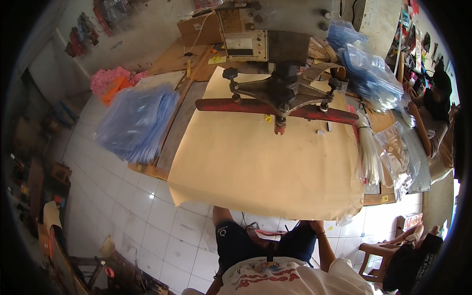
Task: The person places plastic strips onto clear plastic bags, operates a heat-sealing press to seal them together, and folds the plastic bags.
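A large tan sheet (255,162) covers the worktable in front of me and hangs over its near edge. Above its far part stands a press head (282,91) with a long red bar (236,105) across it. My right hand (317,226) is low by my right knee, just under the sheet's near edge; its fingers are too hidden to read. Of my left side only a bit of arm shows at the lower edge, and the left hand is out of sight. Two small pale blocks (320,132) and a small yellow piece (268,118) lie on the sheet.
Bluish clear plastic bags (140,120) are stacked at the table's left, and more bags (368,73) at the back right. A bundle of pale strips (368,152) hangs at the right side. Another person (437,132) sits at the far right, beyond a stool (371,260).
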A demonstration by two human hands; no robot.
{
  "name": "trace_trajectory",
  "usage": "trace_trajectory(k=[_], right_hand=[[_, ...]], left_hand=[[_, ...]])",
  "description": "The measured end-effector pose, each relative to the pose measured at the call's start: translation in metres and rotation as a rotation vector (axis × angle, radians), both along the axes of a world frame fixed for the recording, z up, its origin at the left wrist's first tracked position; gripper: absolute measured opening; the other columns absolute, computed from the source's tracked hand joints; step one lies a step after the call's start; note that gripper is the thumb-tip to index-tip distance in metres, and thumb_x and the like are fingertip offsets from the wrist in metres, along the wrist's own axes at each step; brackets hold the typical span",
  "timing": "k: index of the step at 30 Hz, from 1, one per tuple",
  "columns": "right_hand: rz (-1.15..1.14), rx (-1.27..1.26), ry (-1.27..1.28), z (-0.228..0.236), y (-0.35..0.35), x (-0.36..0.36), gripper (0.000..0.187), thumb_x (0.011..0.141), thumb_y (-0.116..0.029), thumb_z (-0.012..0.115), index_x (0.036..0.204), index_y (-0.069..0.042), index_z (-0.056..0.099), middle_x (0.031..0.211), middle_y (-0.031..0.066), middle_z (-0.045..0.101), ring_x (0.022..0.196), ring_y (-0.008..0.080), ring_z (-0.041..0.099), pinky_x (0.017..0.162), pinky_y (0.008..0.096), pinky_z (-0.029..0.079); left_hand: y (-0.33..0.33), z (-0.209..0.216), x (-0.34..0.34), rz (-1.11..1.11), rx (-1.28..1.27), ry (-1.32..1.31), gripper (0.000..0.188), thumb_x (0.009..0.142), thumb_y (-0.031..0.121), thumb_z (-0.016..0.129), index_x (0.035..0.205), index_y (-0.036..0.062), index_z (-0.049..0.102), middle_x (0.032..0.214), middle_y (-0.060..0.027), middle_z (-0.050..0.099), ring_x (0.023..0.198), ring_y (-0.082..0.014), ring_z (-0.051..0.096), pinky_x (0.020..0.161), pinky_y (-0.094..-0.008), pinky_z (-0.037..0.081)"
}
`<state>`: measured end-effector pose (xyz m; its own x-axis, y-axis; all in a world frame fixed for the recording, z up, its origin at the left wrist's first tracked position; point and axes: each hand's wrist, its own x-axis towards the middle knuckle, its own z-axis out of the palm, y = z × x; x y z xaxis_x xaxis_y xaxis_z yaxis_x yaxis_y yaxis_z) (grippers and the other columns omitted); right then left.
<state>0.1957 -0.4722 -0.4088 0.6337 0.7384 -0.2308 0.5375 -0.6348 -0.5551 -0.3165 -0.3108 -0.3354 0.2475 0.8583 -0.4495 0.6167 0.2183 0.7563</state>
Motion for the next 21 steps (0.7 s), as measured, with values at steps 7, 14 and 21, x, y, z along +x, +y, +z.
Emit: trace_trajectory(k=[7,14,21], right_hand=[[-0.111,0.187,0.164,0.048,-0.002,-0.03,0.055,0.098,-0.039,0.065,0.137,-0.002,0.054,0.126,0.0307,0.064,0.121,0.0475,0.06,0.1,0.0494,0.049],[-0.007,0.126,0.205,0.064,-0.015,-0.026,0.079,0.099,-0.045,0.062,0.157,-0.004,0.027,0.14,0.0382,0.052,0.134,0.0496,0.05,0.107,0.0473,0.046],[0.448,-0.104,0.261,0.121,0.022,-0.031,0.048,0.098,-0.041,0.063,0.13,-0.005,0.061,0.12,0.025,0.069,0.115,0.0424,0.065,0.098,0.0463,0.051]], left_hand=[[-0.07,-0.018,-0.048,-0.182,0.023,-0.003,0.042,0.096,0.017,0.056,0.135,0.0015,0.058,0.124,-0.0274,0.067,0.12,-0.0435,0.062,0.095,-0.0457,0.053],[-0.103,-0.055,-0.057,0.086,-0.044,0.012,0.037,0.093,0.018,0.059,0.126,0.0027,0.065,0.117,-0.027,0.069,0.115,-0.0454,0.064,0.092,-0.0468,0.054],[-0.07,0.006,-0.037,-0.016,0.212,0.139,0.026,0.091,0.014,0.063,0.114,0.0036,0.069,0.098,-0.0208,0.073,0.094,-0.0396,0.072,0.078,-0.0449,0.058]])
